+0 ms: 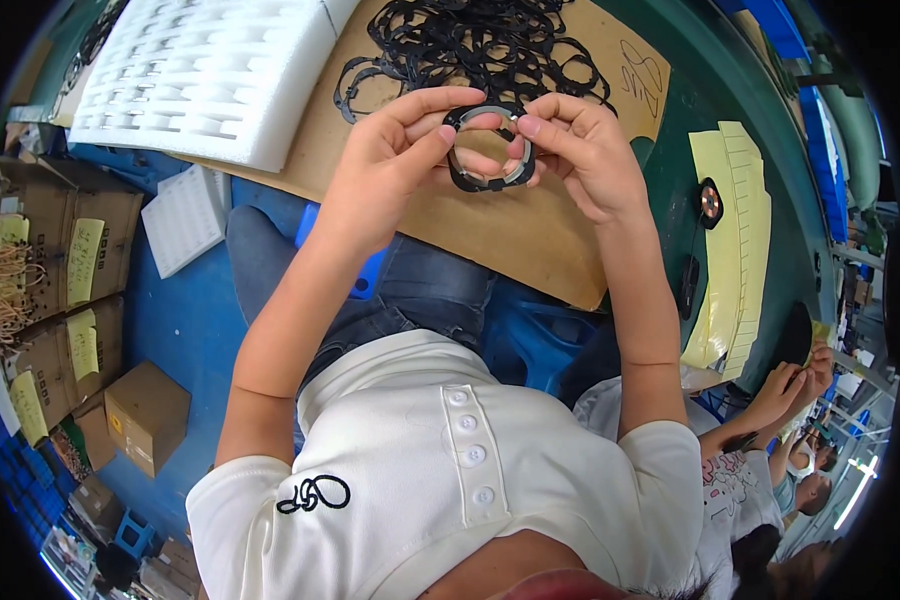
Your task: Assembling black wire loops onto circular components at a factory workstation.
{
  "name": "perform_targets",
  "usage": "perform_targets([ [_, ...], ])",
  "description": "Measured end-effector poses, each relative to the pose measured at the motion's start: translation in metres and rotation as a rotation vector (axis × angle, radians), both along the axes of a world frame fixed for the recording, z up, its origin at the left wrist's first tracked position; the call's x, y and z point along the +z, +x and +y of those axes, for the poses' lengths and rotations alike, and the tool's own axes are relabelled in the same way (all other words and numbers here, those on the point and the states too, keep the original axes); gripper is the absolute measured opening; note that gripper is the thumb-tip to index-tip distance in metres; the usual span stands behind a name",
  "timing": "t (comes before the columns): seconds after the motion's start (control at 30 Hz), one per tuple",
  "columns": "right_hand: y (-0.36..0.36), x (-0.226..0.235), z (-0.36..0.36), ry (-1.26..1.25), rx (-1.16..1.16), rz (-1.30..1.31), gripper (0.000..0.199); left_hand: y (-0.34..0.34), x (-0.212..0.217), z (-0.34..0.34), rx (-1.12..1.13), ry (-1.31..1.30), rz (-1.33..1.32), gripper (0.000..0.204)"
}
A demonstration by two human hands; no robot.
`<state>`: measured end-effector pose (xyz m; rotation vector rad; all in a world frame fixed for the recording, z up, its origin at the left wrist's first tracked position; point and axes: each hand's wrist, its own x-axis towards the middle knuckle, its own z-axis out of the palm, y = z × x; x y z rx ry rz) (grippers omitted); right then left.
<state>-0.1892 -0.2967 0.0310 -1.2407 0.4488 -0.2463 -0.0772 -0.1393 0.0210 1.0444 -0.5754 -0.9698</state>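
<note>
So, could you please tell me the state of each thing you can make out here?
Left hand: pinching the ring's left side.
Right hand: pinching its right side.
Black ring: held up between both hands.
Other black rings: heaped, tangled.
Cardboard sheet: lying under the heap.
White foam block: slotted, at upper left.
Yellow sheet: spread out.
Small brown box: apparently closed.

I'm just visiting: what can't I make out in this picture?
Head view: parts of the held ring, covered by fingers of the left hand and right hand.
Head view: how many pieces are in the black pile; they overlap.
Head view: the white foam block's far end, cut off by the upper edge.
Head view: what the co-worker's hands handle; too small.
</note>
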Motion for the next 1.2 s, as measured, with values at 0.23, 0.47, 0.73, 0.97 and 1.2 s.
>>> perform_targets([
  [0.23, 0.003, 0.002, 0.011, -0.028, 0.014, -0.007, 0.009, 0.000, -0.005, -0.002, 0.061, 0.003, -0.088, 0.032],
  [0.47, -0.003, 0.003, 0.007, 0.002, 0.076, -0.039, 0.009, 0.000, 0.004, -0.002, 0.115, -0.015, -0.127, 0.034],
  [0.73, -0.004, 0.006, 0.011, 0.035, 0.021, -0.053, 0.008, -0.003, 0.009, 0.004, 0.028, 0.126, -0.368, 0.050],
  [0.97, -0.004, 0.011, 0.018, -0.085, -0.036, -0.061, 0.015, -0.005, 0.008, -0.001, 0.101, 0.096, -0.360, 0.052],
  [1.2, -0.007, 0.007, 0.013, -0.106, -0.038, -0.122, 0.018, -0.005, 0.012, -0.005, 0.062, 0.084, -0.319, 0.053],
])
